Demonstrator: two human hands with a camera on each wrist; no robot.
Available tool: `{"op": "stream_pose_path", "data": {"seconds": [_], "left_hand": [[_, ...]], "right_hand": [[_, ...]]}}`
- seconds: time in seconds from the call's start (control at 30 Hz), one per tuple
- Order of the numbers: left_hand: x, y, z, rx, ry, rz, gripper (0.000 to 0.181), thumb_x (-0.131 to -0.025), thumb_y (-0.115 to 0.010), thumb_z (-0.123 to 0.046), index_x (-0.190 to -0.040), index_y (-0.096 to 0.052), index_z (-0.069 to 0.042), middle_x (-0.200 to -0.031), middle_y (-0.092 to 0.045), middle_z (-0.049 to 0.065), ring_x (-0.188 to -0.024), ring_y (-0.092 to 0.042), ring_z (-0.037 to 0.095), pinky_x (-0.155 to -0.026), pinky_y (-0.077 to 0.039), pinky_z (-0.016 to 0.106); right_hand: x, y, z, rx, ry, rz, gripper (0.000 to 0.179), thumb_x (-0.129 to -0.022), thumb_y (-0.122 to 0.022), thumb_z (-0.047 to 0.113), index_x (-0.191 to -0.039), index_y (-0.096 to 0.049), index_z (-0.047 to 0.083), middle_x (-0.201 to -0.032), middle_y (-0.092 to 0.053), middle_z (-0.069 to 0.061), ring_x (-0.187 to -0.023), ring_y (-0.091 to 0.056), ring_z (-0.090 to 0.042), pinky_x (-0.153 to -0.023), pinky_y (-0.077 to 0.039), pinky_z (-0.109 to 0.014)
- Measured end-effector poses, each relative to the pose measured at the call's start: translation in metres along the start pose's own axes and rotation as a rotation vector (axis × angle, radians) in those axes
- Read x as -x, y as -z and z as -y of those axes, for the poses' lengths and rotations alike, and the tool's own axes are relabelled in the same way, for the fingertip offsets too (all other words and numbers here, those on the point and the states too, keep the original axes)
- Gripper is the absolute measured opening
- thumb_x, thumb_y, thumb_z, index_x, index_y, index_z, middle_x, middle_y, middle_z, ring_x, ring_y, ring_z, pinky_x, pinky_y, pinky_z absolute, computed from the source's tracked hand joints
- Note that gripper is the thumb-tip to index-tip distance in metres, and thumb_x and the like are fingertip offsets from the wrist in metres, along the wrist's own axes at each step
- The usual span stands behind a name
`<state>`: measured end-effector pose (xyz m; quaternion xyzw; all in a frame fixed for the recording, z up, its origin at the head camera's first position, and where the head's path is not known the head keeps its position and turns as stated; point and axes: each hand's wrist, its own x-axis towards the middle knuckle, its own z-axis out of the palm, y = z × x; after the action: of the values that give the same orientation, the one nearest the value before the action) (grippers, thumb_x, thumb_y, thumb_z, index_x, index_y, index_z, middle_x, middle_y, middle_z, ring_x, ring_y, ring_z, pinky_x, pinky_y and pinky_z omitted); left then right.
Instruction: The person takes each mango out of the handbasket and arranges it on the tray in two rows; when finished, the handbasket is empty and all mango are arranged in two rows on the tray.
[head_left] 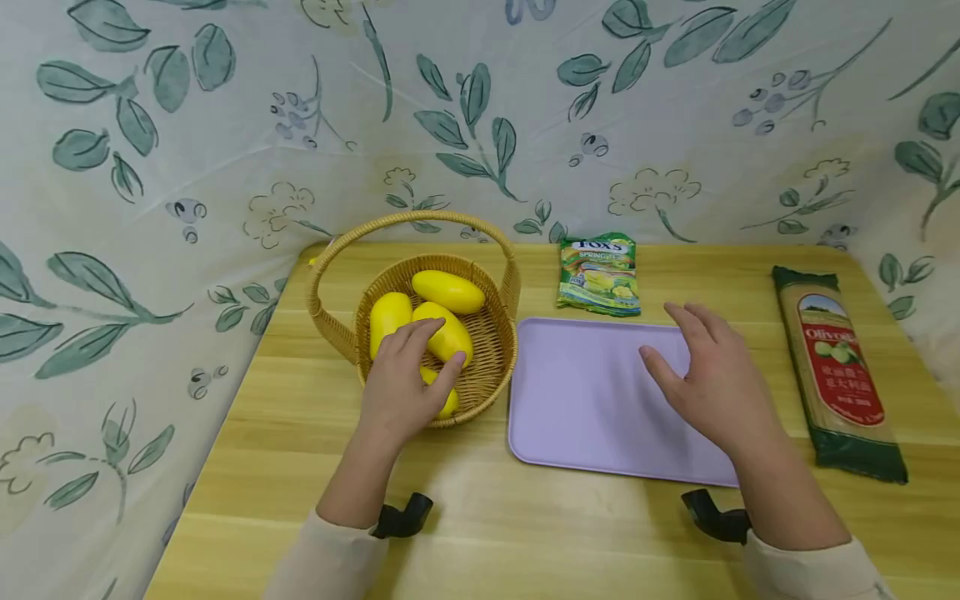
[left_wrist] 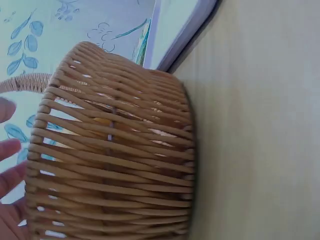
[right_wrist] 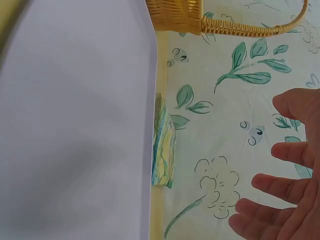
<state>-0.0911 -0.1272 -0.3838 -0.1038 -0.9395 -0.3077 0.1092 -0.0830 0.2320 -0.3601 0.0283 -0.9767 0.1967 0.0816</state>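
Observation:
A wicker basket (head_left: 489, 367) with a tall hoop handle holds several yellow mangoes (head_left: 448, 292). My left hand (head_left: 405, 383) hovers over the basket's near left side, thumb and fingers spread apart beside the nearest mangoes, and grips nothing. In the left wrist view its fingers (left_wrist: 10, 175) show at the left, past the woven wall. Above the right part of a lilac tray (head_left: 577, 400) hangs my right hand (head_left: 716, 387), its fingers extended and nothing in it. The right wrist view shows those fingers (right_wrist: 277, 187) apart from one another.
A green candy bag (head_left: 598, 279) lies behind the tray. To the right is a long pasta packet (head_left: 840, 375) with a red label. A leaf-patterned cloth (head_left: 480, 125) hangs along the back of the wooden table (head_left: 292, 433). Both wrists carry black mounts.

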Motion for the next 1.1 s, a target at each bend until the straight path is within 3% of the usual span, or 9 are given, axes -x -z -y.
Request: {"op": "stream_pose_path", "data": {"seconds": [0.13, 0.33, 0.4, 0.5, 0.63, 0.83, 0.97, 1.1], "left_hand": [[0.013, -0.004, 0.008, 0.128, -0.045, -0.155, 0.038, -0.097, -0.066, -0.029, -0.129, -0.066, -0.008, -0.129, -0.068, 0.011, -0.120, -0.058, 0.033, -0.101, -0.046, 0.049], [0.031, -0.016, 0.024, 0.225, -0.123, -0.467, 0.018, -0.090, -0.068, -0.008, -0.107, -0.072, -0.003, -0.108, -0.074, 0.014, -0.102, -0.059, 0.034, -0.091, -0.039, 0.043], [0.036, -0.021, 0.027, 0.260, -0.106, -0.546, 0.015, -0.089, -0.067, -0.003, -0.103, -0.072, -0.001, -0.107, -0.071, 0.016, -0.102, -0.056, 0.034, -0.092, -0.035, 0.042], [0.043, -0.027, 0.029, 0.329, -0.007, -0.623, 0.012, -0.090, -0.066, -0.001, -0.101, -0.070, 0.002, -0.111, -0.064, 0.019, -0.108, -0.047, 0.029, -0.093, -0.028, 0.040], [0.049, -0.034, 0.029, 0.439, 0.171, -0.672, 0.012, -0.093, -0.065, -0.003, -0.103, -0.067, 0.003, -0.120, -0.050, 0.020, -0.116, -0.032, 0.018, -0.094, -0.023, 0.040], [0.044, -0.040, 0.032, 0.653, 0.408, -0.657, 0.021, -0.096, -0.062, -0.009, -0.113, -0.061, 0.003, -0.136, -0.036, 0.013, -0.130, -0.035, 0.019, -0.100, -0.028, 0.042], [0.039, -0.043, 0.038, 0.770, 0.474, -0.636, 0.026, -0.096, -0.059, -0.008, -0.118, -0.059, 0.006, -0.154, -0.030, 0.015, -0.147, -0.027, 0.028, -0.118, -0.026, 0.050], [0.035, -0.045, 0.043, 0.861, 0.476, -0.636, 0.029, -0.094, -0.057, -0.006, -0.118, -0.060, 0.010, -0.163, -0.028, 0.017, -0.156, -0.016, 0.032, -0.126, -0.015, 0.053]], "right_hand": [[0.011, -0.005, 0.009, -0.051, 0.096, -0.060, 0.064, -0.090, -0.076, 0.025, -0.144, -0.052, 0.002, -0.143, -0.053, -0.028, -0.130, -0.049, -0.050, -0.104, -0.040, -0.070], [0.031, -0.024, 0.035, -0.168, 0.193, -0.053, 0.055, -0.091, -0.075, 0.022, -0.140, -0.057, 0.004, -0.139, -0.058, -0.022, -0.127, -0.055, -0.043, -0.101, -0.045, -0.063], [0.036, -0.032, 0.046, -0.208, 0.224, -0.043, 0.053, -0.091, -0.075, 0.022, -0.138, -0.059, 0.006, -0.138, -0.059, -0.018, -0.127, -0.056, -0.040, -0.102, -0.045, -0.061], [0.040, -0.043, 0.064, -0.262, 0.279, -0.024, 0.051, -0.091, -0.076, 0.025, -0.137, -0.061, 0.009, -0.138, -0.060, -0.012, -0.128, -0.057, -0.034, -0.104, -0.047, -0.056], [0.041, -0.055, 0.092, -0.321, 0.363, 0.006, 0.052, -0.091, -0.076, 0.031, -0.137, -0.062, 0.012, -0.139, -0.060, -0.008, -0.130, -0.057, -0.027, -0.105, -0.049, -0.051], [0.033, -0.065, 0.134, -0.350, 0.496, 0.030, 0.053, -0.092, -0.075, 0.036, -0.139, -0.060, 0.015, -0.140, -0.059, -0.006, -0.129, -0.057, -0.022, -0.105, -0.051, -0.044], [0.022, -0.073, 0.156, -0.334, 0.529, 0.070, 0.055, -0.092, -0.074, 0.038, -0.140, -0.059, 0.015, -0.139, -0.060, -0.005, -0.127, -0.058, -0.022, -0.105, -0.051, -0.041], [0.010, -0.082, 0.170, -0.311, 0.530, 0.137, 0.056, -0.094, -0.072, 0.042, -0.141, -0.058, 0.016, -0.136, -0.061, -0.003, -0.124, -0.061, -0.020, -0.104, -0.052, -0.039]]}}
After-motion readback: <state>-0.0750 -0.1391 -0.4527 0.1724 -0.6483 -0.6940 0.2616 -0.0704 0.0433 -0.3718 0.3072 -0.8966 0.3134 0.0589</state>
